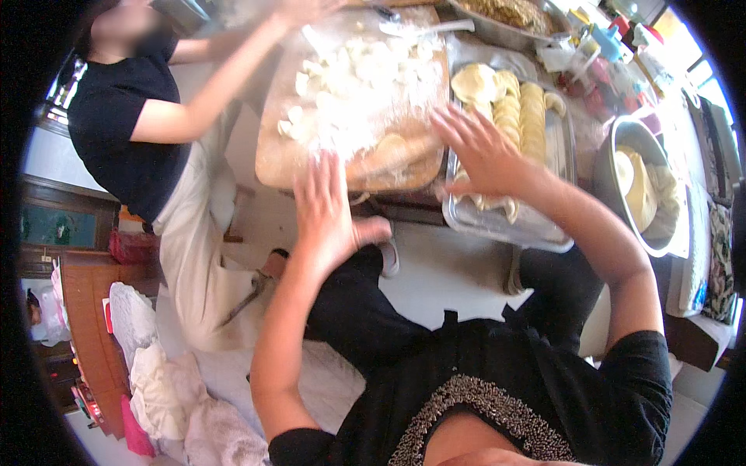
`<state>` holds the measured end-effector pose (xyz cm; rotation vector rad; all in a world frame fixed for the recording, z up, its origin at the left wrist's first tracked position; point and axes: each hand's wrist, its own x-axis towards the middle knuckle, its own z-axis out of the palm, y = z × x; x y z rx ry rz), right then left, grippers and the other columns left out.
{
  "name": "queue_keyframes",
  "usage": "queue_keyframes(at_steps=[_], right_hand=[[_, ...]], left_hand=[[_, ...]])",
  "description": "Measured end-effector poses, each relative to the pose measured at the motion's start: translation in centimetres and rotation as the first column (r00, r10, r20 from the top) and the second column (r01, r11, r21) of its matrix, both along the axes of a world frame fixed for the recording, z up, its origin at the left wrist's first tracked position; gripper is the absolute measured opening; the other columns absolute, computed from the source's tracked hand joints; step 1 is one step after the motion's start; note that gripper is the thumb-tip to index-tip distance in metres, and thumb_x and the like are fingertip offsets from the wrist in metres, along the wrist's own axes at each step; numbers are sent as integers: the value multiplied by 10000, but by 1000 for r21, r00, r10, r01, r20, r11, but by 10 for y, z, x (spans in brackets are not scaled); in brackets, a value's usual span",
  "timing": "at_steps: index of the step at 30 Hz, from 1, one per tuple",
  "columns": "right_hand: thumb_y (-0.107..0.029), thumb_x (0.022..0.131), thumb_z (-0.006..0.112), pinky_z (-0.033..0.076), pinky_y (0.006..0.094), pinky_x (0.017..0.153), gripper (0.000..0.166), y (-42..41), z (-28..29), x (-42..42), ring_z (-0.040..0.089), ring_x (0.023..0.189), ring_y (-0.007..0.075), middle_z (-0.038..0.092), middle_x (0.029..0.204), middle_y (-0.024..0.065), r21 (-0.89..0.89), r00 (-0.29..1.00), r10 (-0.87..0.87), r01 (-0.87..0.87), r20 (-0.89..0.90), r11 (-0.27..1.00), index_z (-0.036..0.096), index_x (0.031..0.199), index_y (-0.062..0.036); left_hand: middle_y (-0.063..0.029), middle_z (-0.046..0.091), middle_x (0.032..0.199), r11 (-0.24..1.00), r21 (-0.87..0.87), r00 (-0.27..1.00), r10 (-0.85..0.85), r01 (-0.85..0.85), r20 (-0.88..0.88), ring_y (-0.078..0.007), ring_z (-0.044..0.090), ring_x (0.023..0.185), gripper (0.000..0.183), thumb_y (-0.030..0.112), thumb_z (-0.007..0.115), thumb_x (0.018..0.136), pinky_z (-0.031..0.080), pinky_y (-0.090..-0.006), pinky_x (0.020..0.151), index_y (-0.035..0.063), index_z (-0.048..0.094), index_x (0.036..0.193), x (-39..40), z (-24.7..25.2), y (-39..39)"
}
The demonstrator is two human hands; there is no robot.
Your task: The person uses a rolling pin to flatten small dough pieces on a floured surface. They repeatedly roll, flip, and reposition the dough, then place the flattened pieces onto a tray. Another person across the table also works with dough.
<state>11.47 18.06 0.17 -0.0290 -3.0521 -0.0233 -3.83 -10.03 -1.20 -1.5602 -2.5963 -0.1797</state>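
My left hand (326, 212) is held with fingers apart at the near edge of a floured wooden board (271, 160), holding nothing. My right hand (486, 151) is spread open over the left side of a metal tray (516, 237), also with nothing in it. Pale cut dough pieces (300, 84) lie scattered on the board, partly washed out by glare. A flat round of dough (391, 145) rests near the board's front. Dumplings (532, 116) stand in rows in the tray, with dough rounds (475, 81) at its far left; my right hand hides part of them.
A metal bowl (612, 175) with dough (638, 186) stands to the right. Behind the tray is a wide pan of chopped filling (513, 14); a knife or scraper (446, 27) lies at the board's far side. Another person (125, 116) stands at the left, arms stretched over the board.
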Motion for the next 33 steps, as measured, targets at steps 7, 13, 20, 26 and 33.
queue_keyframes(at_steps=[7,13,20,26,33], right_hand=[[-694,826,672,128,546,1268,1166,-8,10,3,139,1561,352,195,1666,208,-65,983,-41,54,181,996,132,1608,-18],[-686,886,606,134,531,1263,1095,4,3,-44,167,1554,367,231,1648,236,-110,998,-40,44,38,993,135,1610,-14],[-692,872,613,148,541,1260,1113,1,5,-41,178,1554,350,223,1663,195,-100,998,-27,33,65,994,124,1616,-24],[-718,856,613,174,549,1251,1135,-3,-2,-2,179,1554,349,219,1661,202,-15,997,9,-8,71,1000,158,1596,13],[-721,861,596,169,554,1250,1134,9,-8,-27,177,1554,356,214,1660,218,-39,997,-34,37,70,999,150,1601,12]], left_hand=[[-373,184,1610,999,-53,1000,-5,5,8,-488,176,1521,1521,945,575,586,186,-666,1190,-119,109,1567,13,17,1],[-367,204,1606,988,102,991,104,-112,78,-455,182,1531,1453,869,642,623,163,-595,1225,-141,154,1547,-35,0,30],[-360,173,1620,991,33,988,129,-132,86,-455,142,1540,1466,912,573,651,152,-600,1227,-134,95,1561,-32,-8,16],[-345,148,1634,996,-84,999,39,-38,15,-451,144,1542,1524,913,599,582,105,-625,1226,-111,67,1576,18,11,-6],[-335,162,1635,995,-11,991,100,-99,84,-423,121,1553,1505,901,611,593,116,-590,1239,-110,81,1573,-19,15,23]])
